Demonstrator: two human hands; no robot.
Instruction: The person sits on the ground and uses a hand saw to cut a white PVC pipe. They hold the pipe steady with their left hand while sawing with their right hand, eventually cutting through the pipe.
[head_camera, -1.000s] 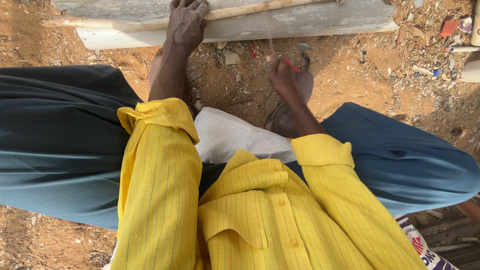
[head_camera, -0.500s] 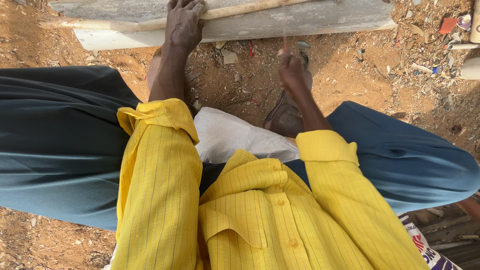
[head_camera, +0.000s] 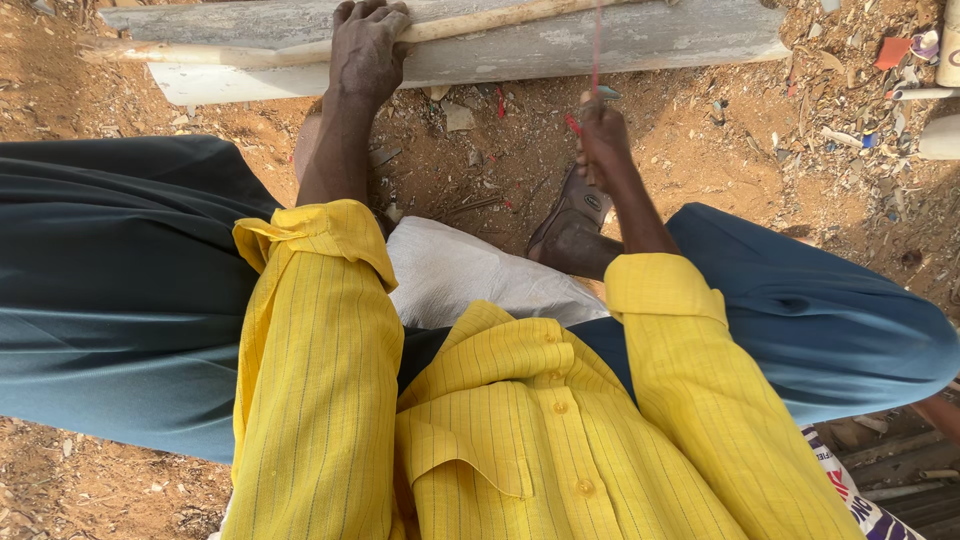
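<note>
Item 1: my left hand (head_camera: 367, 50), arm stretched forward, palm down and fingers curled over the far edge, pressed flat on a pale wooden stick (head_camera: 300, 47) that lies lengthwise along a grey weathered plank (head_camera: 620, 42); the hand bears on both stick and plank. Item 2: my right hand (head_camera: 603, 138), closed in a fist around a thin red tool (head_camera: 597, 45) whose shaft rises straight up from the fist and crosses in front of the plank; the shaft is blurred and its tip cannot be made out. The fist hangs above the ground, near the plank's lower edge and well apart from my left hand. Item 3: plank, lying crosswise on reddish dirt (head_camera: 760, 140) littered with chips and scraps. Item 4: 1 brown sandal (head_camera: 570, 215) on my foot, just below the right fist. Item 5: white cloth (head_camera: 470, 275) between my knees. Item 6: 2 yellow striped sleeves (head_camera: 320, 360), cuffs rolled at the forearm, over dark blue-grey trousers (head_camera: 110, 290). Item 7: pale pipe ends (head_camera: 945, 100) at the right edge, beside small red and coloured fragments.
</note>
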